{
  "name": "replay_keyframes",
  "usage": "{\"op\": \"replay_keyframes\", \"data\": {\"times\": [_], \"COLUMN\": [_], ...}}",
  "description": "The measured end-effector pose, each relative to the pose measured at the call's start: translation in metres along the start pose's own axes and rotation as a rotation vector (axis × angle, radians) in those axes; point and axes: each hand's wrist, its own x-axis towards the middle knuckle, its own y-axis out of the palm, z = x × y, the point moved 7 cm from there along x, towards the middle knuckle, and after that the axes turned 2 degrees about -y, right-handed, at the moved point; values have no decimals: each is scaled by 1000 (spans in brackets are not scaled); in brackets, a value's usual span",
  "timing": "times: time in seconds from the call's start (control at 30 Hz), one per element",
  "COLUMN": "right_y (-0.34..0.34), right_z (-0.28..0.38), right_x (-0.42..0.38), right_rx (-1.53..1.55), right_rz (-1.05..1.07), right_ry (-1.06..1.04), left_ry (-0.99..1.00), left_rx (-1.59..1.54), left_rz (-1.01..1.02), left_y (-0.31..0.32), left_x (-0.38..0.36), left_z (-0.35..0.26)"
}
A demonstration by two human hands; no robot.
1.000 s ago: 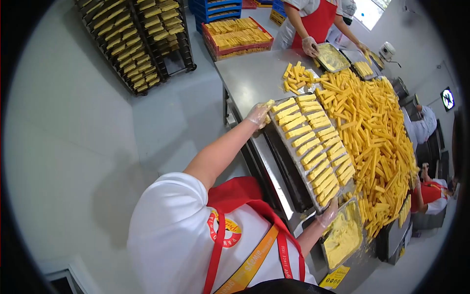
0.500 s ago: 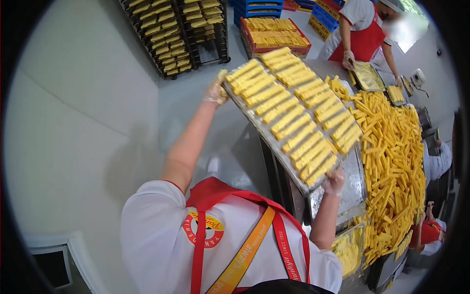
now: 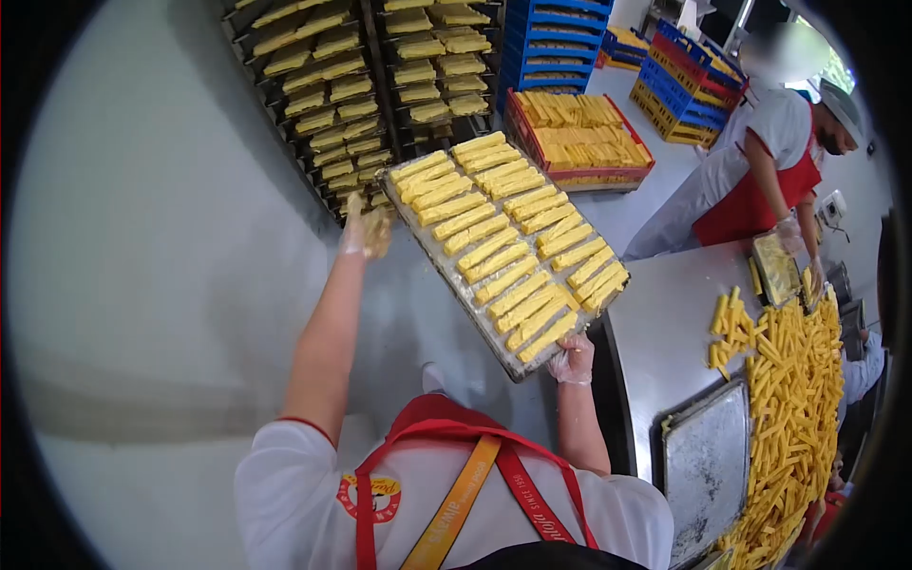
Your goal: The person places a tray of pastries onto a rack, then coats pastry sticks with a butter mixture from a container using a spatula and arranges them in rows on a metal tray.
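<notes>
A metal baking tray (image 3: 454,296) carries rows of yellow dough sticks (image 3: 502,228) and is held tilted in front of me. My right hand (image 3: 573,360), in a clear glove, grips the tray's near right corner. My left hand (image 3: 367,231), also gloved, is off the tray, just left of its far left corner. Its fingers are apart and hold nothing. Beyond that hand stands a dark rack (image 3: 372,104) stacked with trays of similar sticks.
On the right, a steel table (image 3: 655,313) bears a large heap of yellow sticks (image 3: 793,380) and a bare tray (image 3: 708,465). A co-worker in a red apron (image 3: 760,204) leans over its far end. A red crate (image 3: 579,176) of sticks and blue crates (image 3: 556,57) stand behind.
The loaded tray has moved away from the table toward the rack. My left hand has let go of its corner; my right hand still grips it. The rack now appears closer.
</notes>
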Motion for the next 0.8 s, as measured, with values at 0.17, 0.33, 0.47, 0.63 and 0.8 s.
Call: {"op": "replay_keyframes", "data": {"times": [0.17,0.33,0.47,0.63,0.8], "right_y": [-28,-65,-108,-101,-142], "right_z": [-77,-115,-155,-198,-254], "right_x": [75,194,265,347,411], "right_rx": [74,-28,-60,-6,-229], "right_rz": [-25,-115,-176,-245,-293], "right_ry": [16,-31,-20,-53,-46], "left_ry": [-15,18,37,127,132], "left_rx": [79,34,-65,-198,-159], "left_rz": [-392,-712,-873,-906,-868], "left_y": [-111,-279,-317,-338,-345], "left_x": [-74,-98,-141,-127,-77], "left_z": [-2,3,-18,-42,-50]}}
